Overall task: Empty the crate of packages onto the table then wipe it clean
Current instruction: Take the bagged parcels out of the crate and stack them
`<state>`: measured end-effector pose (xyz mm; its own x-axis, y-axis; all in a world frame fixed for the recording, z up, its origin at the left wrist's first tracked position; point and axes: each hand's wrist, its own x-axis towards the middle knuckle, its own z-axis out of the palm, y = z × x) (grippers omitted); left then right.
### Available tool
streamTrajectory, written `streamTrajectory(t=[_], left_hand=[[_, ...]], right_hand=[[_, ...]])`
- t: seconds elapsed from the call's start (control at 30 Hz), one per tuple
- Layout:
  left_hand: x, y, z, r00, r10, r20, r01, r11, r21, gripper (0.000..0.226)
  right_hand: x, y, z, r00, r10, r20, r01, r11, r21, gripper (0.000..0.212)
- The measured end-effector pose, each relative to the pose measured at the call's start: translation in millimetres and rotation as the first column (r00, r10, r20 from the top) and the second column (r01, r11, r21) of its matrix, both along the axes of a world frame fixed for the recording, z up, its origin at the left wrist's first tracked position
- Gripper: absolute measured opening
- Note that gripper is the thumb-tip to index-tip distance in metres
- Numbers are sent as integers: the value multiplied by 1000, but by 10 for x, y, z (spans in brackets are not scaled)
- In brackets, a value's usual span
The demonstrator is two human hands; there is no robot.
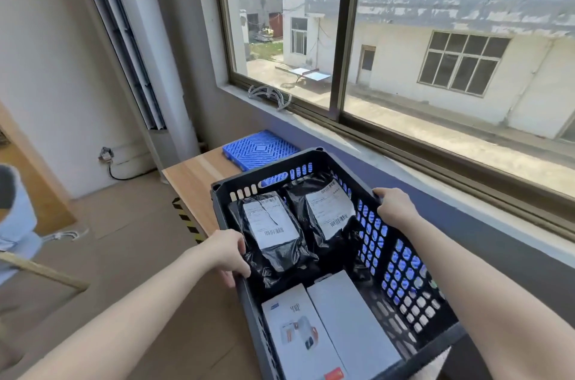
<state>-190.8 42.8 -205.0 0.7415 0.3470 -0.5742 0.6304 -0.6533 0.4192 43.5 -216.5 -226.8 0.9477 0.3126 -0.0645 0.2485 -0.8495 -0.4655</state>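
Both forearms fill the bottom of the frame, and each hand holds one side of the crate. My left hand point(228, 255) has its fingers curled over the left rim. My right hand point(393, 208) grips the right rim further from me. The crate point(249, 311) is dark with holes in its walls and sits in the lower centre of the frame, over the near end of the table point(199, 180). I cannot tell if its bottom already rests on the wood.

Inside, two white boxes point(298, 336) lie side by side at my end. Two black bags point(273, 242) with white labels lie at the far end. Nothing has been taken out yet.

I think the step now is to set the crate down. To do it well I should keep both sides at the same height, so the boxes do not slide. I should also put it flat on the wood, short of the blue plastic panel point(259, 149) in the middle of the frame. Some free wood should remain beside it for the packages.

Behind is a large window point(435, 37), and a person point(15, 224) in light blue is at the left edge.
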Motion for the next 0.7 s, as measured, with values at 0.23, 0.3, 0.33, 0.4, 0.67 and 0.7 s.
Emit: streamTrajectory(t=[0.23, 0.3, 0.33, 0.4, 0.67, 0.7], left_hand=[[359, 510, 133, 903, -404, -146, 401, 915, -47, 60], [447, 674, 140, 861, -503, -75, 508, 859, 62, 60], [497, 755, 143, 834, -551, -30, 550, 826, 124, 59], [625, 905, 134, 786, -611, 90, 578, 780, 240, 56], [1448, 1062, -103, 609, -732, 305, 468, 642, 607, 75], [1573, 1023, -123, 598, -738, 314, 470, 640, 608, 76]], right_hand=[[41, 140, 23, 988, -105, 111, 119, 985, -124, 57], [27, 160, 10, 983, -128, 133, 147, 980, -138, 56], [14, 164, -2, 979, -144, 143, 164, 976, -140, 55], [-13, 167, -33, 968, -200, 151, 219, 969, -119, 52], [-118, 174, -132, 943, -284, 175, 312, 937, -156, 42], [-119, 165, -142, 944, -273, 187, 304, 939, -163, 42]])
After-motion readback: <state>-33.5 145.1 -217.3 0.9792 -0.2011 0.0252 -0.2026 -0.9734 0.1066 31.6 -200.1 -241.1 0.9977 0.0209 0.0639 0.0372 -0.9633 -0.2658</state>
